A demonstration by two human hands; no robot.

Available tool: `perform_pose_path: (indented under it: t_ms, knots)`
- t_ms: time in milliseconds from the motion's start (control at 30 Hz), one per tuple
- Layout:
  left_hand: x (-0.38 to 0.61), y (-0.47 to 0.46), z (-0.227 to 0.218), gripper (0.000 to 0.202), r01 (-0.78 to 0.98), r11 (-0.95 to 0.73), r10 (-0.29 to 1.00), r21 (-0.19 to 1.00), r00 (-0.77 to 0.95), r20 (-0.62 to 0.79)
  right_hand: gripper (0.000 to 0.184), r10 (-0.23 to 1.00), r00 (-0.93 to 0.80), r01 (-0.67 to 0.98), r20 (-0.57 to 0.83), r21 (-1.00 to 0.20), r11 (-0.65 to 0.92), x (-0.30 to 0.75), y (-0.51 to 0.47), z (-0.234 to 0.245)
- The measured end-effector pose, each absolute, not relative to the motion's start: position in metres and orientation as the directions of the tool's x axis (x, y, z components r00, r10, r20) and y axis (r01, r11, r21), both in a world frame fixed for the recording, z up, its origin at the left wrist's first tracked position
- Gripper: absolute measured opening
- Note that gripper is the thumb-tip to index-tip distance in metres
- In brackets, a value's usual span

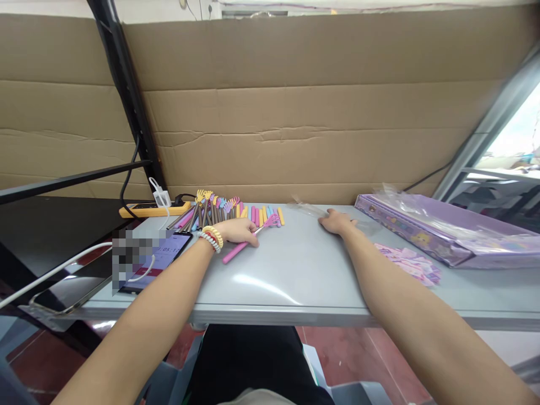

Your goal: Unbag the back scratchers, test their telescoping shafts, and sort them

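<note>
My left hand [239, 230] is closed around a pink back-scratcher stick [236, 251] that lies slanted on the grey table [295, 281]; its small claw head [272, 220] points to the far right. Just behind the hand lies a pile of similar sticks [230, 212] with pink, yellow and blue handles. My right hand [336, 221] rests palm down on the table with fingers stretched onto a clear plastic bag [310, 209]. Beaded bracelets [212, 237] circle my left wrist.
A purple printed box [422, 228] in plastic wrap stands at the right, with pink printed cards [411, 263] before it. A phone [162, 254] with a cable lies at the left, an orange power strip [154, 209] behind it. A cardboard wall [295, 129] backs the table.
</note>
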State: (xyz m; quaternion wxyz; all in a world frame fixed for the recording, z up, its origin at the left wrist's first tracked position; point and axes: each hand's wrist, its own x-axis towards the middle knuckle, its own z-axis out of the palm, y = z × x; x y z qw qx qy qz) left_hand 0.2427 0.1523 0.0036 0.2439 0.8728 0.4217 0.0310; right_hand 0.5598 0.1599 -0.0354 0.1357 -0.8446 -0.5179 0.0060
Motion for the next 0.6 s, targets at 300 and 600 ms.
perform_pose_path:
  t_ms: [300, 600]
  knots:
    - [0.2420, 0.1530, 0.0018, 0.034, 0.682, -0.578, 0.696, 0.449, 0.699, -0.166, 0.057, 0.855, 0.480, 0.866, 0.199, -0.266, -0.424, 0.5530, 0.1532, -0.0297]
    - [0.2416, 0.1511, 0.0032, 0.036, 0.617, -0.576, 0.661, 0.537, 0.737, -0.138, 0.053, 0.853, 0.455, 0.870, 0.254, -0.330, -0.366, 0.5524, 0.1538, -0.0286]
